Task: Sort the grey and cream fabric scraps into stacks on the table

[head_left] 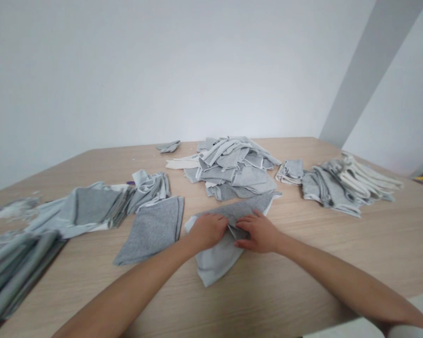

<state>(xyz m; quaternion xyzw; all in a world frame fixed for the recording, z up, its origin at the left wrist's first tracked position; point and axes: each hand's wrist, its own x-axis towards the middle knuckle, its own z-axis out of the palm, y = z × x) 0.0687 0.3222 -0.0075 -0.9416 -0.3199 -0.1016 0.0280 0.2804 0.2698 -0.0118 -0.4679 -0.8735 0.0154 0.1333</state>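
In front of me on the table lies a grey piece of fabric (218, 260), with a darker side showing along its far part and a paler side nearer me. My left hand (208, 230) is closed on the fabric, its fingers curled over a raised crease near the middle. Beside it, my right hand (257, 231) rests on the same piece with fingers apart and thumb stretched toward the left. Just left of the hands, a darker grey fabric piece (151, 231) lies flat.
A heap of grey fabric pieces (236, 164) sits at the back middle of the wooden table (303, 281). Folded grey and cream pieces (338, 185) are stacked at right. Further fabric stacks (95, 206) and rolled fabric (21, 267) lie at left. A white wall (197, 70) stands behind.
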